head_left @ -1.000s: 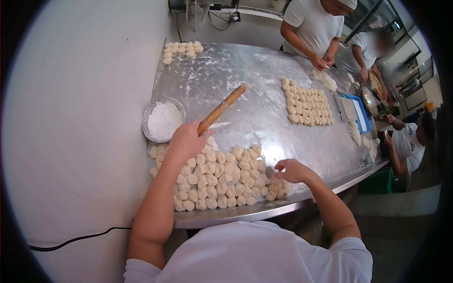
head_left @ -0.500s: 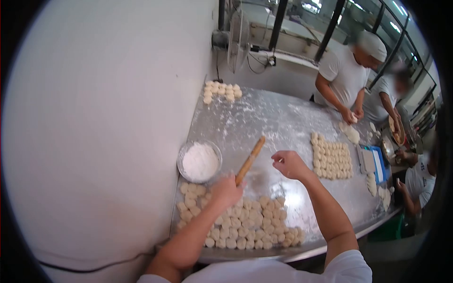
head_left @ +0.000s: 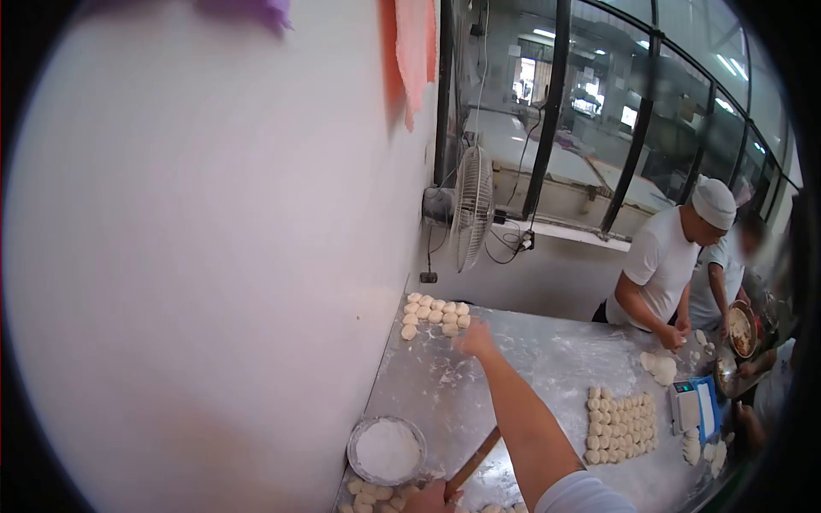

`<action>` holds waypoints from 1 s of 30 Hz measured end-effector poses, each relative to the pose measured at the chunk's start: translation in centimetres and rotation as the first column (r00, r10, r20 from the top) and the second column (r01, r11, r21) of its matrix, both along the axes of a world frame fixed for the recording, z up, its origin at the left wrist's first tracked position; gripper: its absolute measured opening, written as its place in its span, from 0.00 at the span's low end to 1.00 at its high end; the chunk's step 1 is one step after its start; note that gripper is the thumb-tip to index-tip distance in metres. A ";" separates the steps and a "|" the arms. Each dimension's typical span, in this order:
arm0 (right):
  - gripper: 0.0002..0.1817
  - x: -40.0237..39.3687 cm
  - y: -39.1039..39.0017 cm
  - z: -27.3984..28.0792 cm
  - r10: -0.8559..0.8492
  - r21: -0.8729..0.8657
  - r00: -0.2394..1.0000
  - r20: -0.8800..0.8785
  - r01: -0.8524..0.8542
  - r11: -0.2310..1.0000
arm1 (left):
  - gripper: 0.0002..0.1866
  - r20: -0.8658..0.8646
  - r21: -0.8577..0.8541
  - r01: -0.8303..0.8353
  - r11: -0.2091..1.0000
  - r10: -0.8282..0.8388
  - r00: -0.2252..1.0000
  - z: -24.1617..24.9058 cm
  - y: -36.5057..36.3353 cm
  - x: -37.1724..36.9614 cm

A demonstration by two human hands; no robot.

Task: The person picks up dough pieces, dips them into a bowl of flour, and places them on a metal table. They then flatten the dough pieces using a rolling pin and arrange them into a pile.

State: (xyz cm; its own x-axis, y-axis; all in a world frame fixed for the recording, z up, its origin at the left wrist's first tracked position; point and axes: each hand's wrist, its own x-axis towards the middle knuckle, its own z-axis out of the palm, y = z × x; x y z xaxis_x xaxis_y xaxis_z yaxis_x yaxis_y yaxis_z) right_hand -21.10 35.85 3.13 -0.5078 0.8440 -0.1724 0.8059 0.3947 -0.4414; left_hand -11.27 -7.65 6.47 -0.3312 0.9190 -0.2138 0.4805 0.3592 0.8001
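From the head view, the right hand is stretched far up the floured metal table, just right of the middle of the frame. It ends just below and right of a small cluster of dough balls that lies near the wall at the table's far end. The hand is seen from behind, so I cannot tell whether its fingers are apart or curled, or whether it touches the dough; it seems to hold nothing. This hand is clearly the nearer one to that cluster, which lies up and slightly left of it.

The left hand sits at the bottom edge of the frame, half cut off, clamped on the lower end of a wooden rolling pin. The pin's long axis slants from lower left to upper right, passing behind the right forearm. Just left of it stands a round bowl of flour.

The dough balls are pale, smooth and roundish, packed in short rows and touching one another. A few more show at the bottom edge, below the bowl.

At the right of the frame another person in white works dough, with a larger grid of dough pieces and a blue scale on the table nearby.
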 end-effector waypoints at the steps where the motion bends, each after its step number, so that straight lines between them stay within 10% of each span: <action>1: 0.59 -0.6 0.7 -0.1 -0.023 -0.031 1.000 0.005 0.024 0.999 | 0.19 -0.008 0.009 -0.002 1.000 0.002 1.000 -0.4 -0.1 0.0; 10: 0.68 -6.0 5.0 -0.7 0.076 0.155 0.984 0.161 -0.101 0.983 | 0.17 0.183 -0.223 0.005 0.975 0.037 0.982 4.1 0.9 -1.0; 30: 0.34 -6.2 6.4 -5.3 0.258 0.218 0.950 0.175 -0.293 0.931 | 0.18 0.203 -0.125 -0.033 0.992 0.058 0.977 1.5 0.6 0.2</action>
State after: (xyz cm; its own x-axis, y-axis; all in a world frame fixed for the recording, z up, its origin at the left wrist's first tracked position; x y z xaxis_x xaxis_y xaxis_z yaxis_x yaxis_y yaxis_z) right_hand -27.29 42.29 -2.14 -0.7117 0.6990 -0.0703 0.6968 0.6896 -0.1971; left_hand -11.06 -7.08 7.92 -0.3096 0.8672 -0.3901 0.2910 0.4770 0.8293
